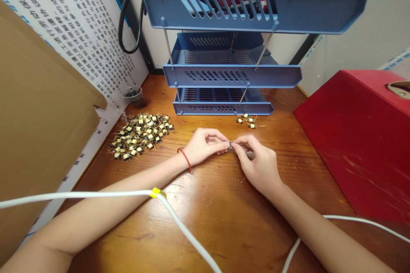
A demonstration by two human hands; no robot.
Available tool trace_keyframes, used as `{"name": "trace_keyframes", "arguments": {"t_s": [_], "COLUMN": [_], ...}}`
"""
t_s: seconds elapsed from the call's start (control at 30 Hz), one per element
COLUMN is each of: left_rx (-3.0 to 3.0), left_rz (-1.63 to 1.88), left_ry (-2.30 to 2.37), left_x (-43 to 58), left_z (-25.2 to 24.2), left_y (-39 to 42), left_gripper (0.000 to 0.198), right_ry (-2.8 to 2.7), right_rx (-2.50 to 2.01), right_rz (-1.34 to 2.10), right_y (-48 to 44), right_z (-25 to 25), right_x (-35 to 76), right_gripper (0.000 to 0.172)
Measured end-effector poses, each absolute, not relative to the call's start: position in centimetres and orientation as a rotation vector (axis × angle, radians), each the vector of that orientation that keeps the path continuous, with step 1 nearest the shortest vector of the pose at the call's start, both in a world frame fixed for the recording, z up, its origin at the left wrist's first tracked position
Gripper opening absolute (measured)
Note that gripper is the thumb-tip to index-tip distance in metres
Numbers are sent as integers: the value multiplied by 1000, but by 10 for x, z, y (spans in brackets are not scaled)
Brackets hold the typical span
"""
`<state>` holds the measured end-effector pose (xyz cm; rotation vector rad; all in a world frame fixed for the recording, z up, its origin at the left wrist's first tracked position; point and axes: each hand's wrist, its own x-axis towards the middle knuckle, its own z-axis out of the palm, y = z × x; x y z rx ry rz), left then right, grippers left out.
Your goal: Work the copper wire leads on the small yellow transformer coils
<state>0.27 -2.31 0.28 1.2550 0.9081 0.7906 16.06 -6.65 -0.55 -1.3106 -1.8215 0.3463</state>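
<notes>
My left hand and my right hand meet over the middle of the wooden table. Between their fingertips is a small dark electronic part, pinched from both sides; the fingers cover most of it. A large pile of small coil components, with pale yellow tops, black bases and thin copper-coloured wires, lies to the left of my left hand. Just beyond my right hand is a little group of the same coil components. A red band circles my left wrist.
A clear plastic cup of small dark parts stands behind the pile. The blue tiered tray rack rises at the back. To the right stands a red box, to the left a cardboard sheet. A white cable crosses the foreground.
</notes>
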Motion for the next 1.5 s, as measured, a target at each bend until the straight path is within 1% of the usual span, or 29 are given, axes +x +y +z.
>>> {"name": "trace_keyframes", "arguments": {"t_s": [0.1,0.37,1.03,1.23,1.5], "left_rx": [1210,1153,1148,1158,1142], "left_rz": [820,875,862,859,874], "left_ry": [907,897,856,877,881], "left_x": [3,2,1,2,1], "left_z": [3,1,2,2,2], "left_y": [-23,-20,-21,-22,-22], "left_gripper": [17,18,18,19,20], "right_ry": [-1795,-1839,-1932,-1848,-1877], "right_rx": [-1323,-1329,-1281,-1312,-1294], "right_rz": [367,348,319,372,431], "right_y": [-67,-66,-65,-66,-66], "right_z": [-5,-4,-4,-6,-8], "right_x": [161,161,159,162,161], "right_gripper": [4,8,9,8,8]}}
